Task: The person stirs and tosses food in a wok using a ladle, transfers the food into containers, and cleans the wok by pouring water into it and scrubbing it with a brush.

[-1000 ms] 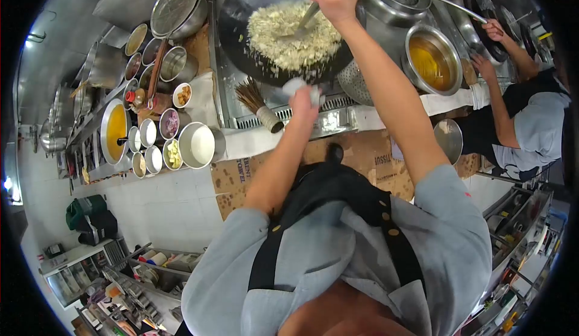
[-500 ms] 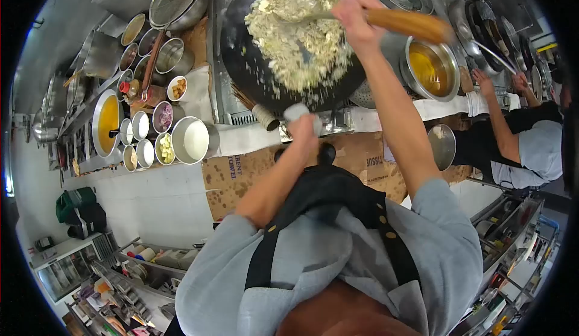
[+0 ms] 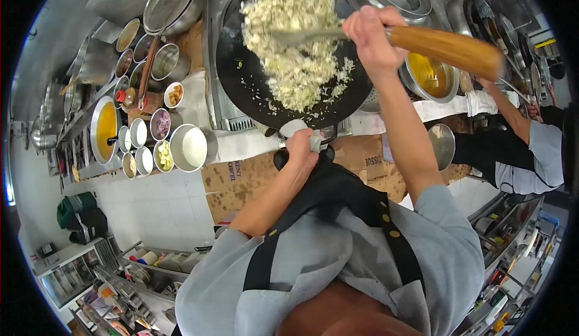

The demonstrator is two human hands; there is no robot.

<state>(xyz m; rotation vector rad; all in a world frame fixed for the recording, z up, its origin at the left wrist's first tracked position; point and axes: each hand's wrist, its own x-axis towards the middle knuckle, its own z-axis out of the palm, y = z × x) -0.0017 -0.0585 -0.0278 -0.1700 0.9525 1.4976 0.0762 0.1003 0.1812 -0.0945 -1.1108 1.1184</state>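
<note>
Pale floor tiles (image 3: 151, 206) lie beside the counter (image 3: 214, 104). At far left on it you have a wide pan of yellow liquid (image 3: 105, 132), then small metal cups (image 3: 138, 133), one with chopped purple pieces (image 3: 161, 123), and a larger pot of white contents (image 3: 193, 146). Your left hand (image 3: 300, 145) has its grip closed around a folded white cloth (image 3: 293, 128) at the near rim of the wok (image 3: 241, 95). Pale chopped food (image 3: 295, 64) is heaped inside the wok, some bits scattered. Your right hand (image 3: 377, 41) has its grip wrapped around the spatula (image 3: 446, 47), the metal end over the food, blurred. Further right sits a bowl of amber liquid (image 3: 429, 78); beyond it, another person (image 3: 525, 146) reaches toward the counter.
</note>
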